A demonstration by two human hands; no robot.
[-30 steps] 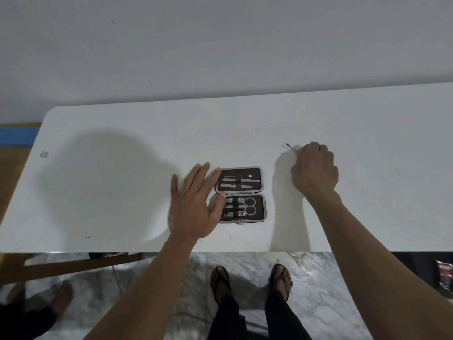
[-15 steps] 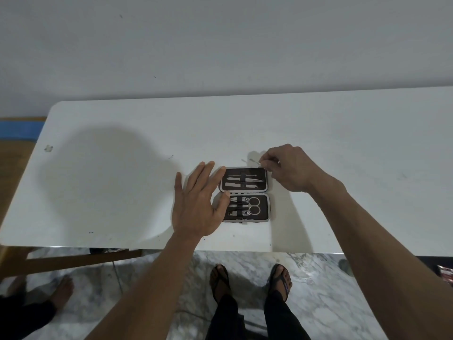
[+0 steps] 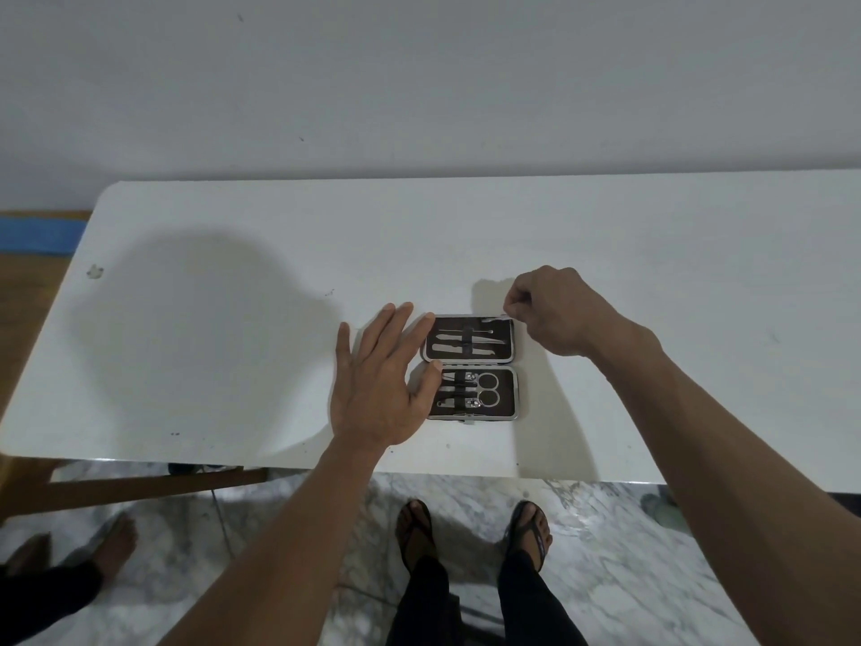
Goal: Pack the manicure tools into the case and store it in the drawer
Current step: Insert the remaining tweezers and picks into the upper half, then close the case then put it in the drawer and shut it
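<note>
Case (image 3: 470, 366) lies open flat on white table (image 3: 233, 319) near front edge, tools strapped in both halves. Left hand (image 3: 377, 389) spread flat, fingertips on case's left edge. Right hand (image 3: 554, 312) pinches thin metal tool (image 3: 499, 318) over case's upper right corner.
</note>
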